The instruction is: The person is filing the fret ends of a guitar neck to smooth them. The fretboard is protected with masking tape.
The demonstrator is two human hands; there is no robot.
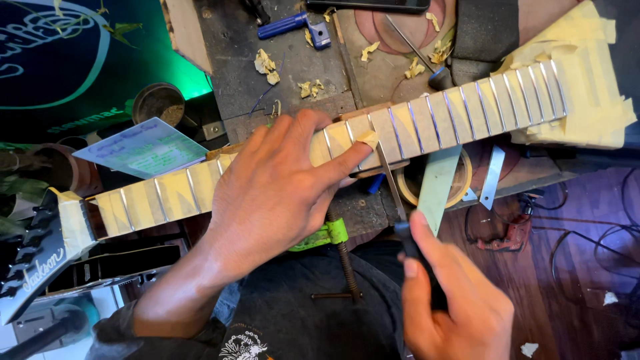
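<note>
A guitar neck [460, 113] lies slantwise across the workbench, its fretboard covered with strips of yellowish masking tape between bare metal frets. My left hand [280, 187] presses down on the middle of the neck, index fingertip on a taped fret space. My right hand [447, 300] grips the black handle of a slim metal file [390, 173], whose tip rests against a fret beside my left index finger. The black headstock [33, 260] sits at the lower left.
Bits of torn tape litter the bench [293, 53]. A blue-handled tool [293, 25] lies at the top. A roll of tape [460, 183] sits under the neck. A green clamp [327, 233], a paper card [140, 147], a round tin [159, 101] and floor cables [587, 240] surround it.
</note>
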